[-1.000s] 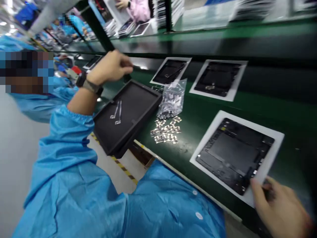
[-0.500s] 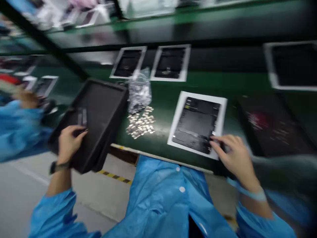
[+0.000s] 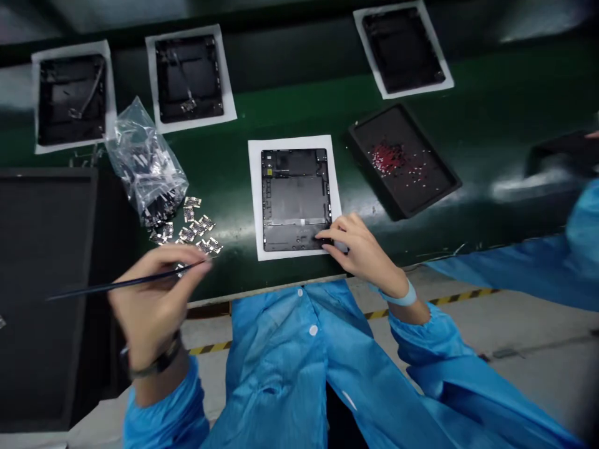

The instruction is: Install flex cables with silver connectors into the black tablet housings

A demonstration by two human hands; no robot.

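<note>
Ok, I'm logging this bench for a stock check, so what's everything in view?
green workbench: one, dark green, across the view
black rectangular device panels: four, black, each on a white paper sheet, one central, three beyond
shallow black tray: one, black, right of centre, holding red specks
large black tray: one, black, far left
clear plastic bag of small parts: one, clear, left of the central panel
loose silvery metal pieces: many, silver, below the bag
blue smock: one, blue, worn, bottom centre
left hand: one, holding a thin dark pointed tool, black watch on wrist
right hand: one, fingers on the central panel's lower edge, pale blue wristband
</note>
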